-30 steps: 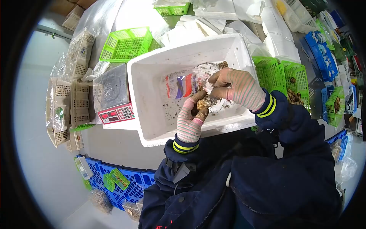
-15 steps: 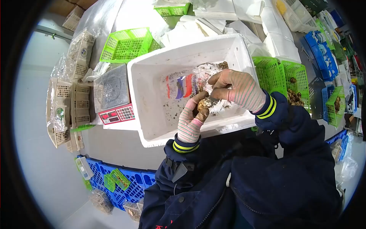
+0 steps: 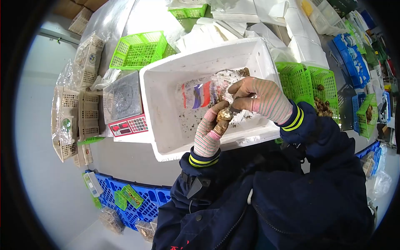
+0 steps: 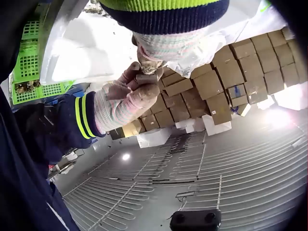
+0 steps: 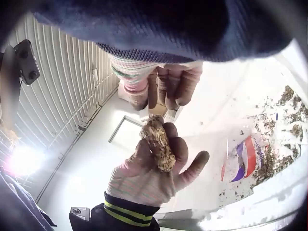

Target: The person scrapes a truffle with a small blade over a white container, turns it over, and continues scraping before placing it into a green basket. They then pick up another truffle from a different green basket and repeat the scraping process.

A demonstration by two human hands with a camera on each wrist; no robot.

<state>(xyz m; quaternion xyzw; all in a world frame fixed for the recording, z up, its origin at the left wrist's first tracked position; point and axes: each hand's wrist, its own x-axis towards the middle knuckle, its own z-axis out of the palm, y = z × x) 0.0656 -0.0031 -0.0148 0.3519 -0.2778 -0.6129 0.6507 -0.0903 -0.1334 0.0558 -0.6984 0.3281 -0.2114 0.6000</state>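
Observation:
My left hand [image 3: 210,127], in a striped glove with soiled fingertips, grips a stubby, knobbly brown mushroom [image 5: 158,143] between thumb and fingers. Pale patches show on its upper side in the head view. Opposite it, my right hand [image 3: 260,98], gloved alike, pinches a small knife with a short, flat grey blade [image 4: 146,78]. The blade's tip lies right at the mushroom's end; the handle is mostly hidden in the fingers. Both hands are over a white foam box [image 3: 166,137], whose floor carries dark crumbs and a printed plastic sheet [image 3: 198,95].
Left of the box stands a scale [image 3: 125,98] with a red keypad. Green baskets [image 3: 323,83] on the right hold brown mushrooms; another green basket [image 3: 137,50] sits behind the scale. White paper [image 3: 208,35] lies beyond the box, and beige crates [image 3: 88,110] line the left edge.
The left hand has turned the mushroom slightly and shifted a little to the right. The blade has come to the mushroom's end; the right hand has barely moved.

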